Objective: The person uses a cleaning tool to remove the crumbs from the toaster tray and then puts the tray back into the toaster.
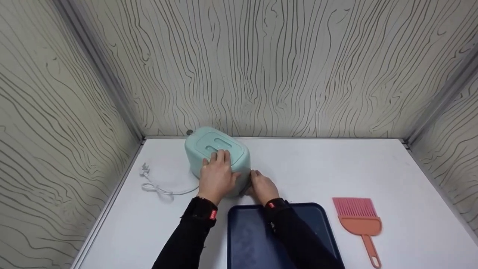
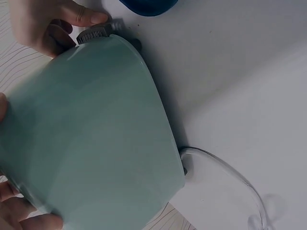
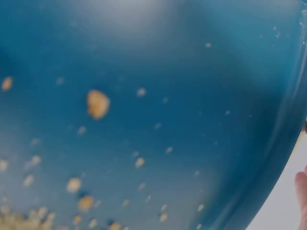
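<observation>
A mint-green toaster (image 1: 194, 157) with two slots on top stands at an angle on the white table. My left hand (image 1: 216, 179) grips its top, fingers over the slots and thumb against the side. At the toaster's near right end, my right hand (image 1: 263, 186) is low down. In the left wrist view, that hand's thumb and curled fingers hold a dark grey ribbed piece (image 2: 93, 33) at the toaster's edge. Its palm side is hidden in the head view. Under my right forearm lies a dark blue tray (image 1: 242, 246); crumbs (image 3: 98, 104) are scattered on it in the right wrist view.
A white power cord (image 1: 183, 192) with a loop and plug (image 1: 144, 169) runs left from the toaster. An orange brush (image 1: 360, 224) with pink bristles lies right of the tray. Wood-patterned panels (image 1: 261, 67) enclose the table at the back and sides.
</observation>
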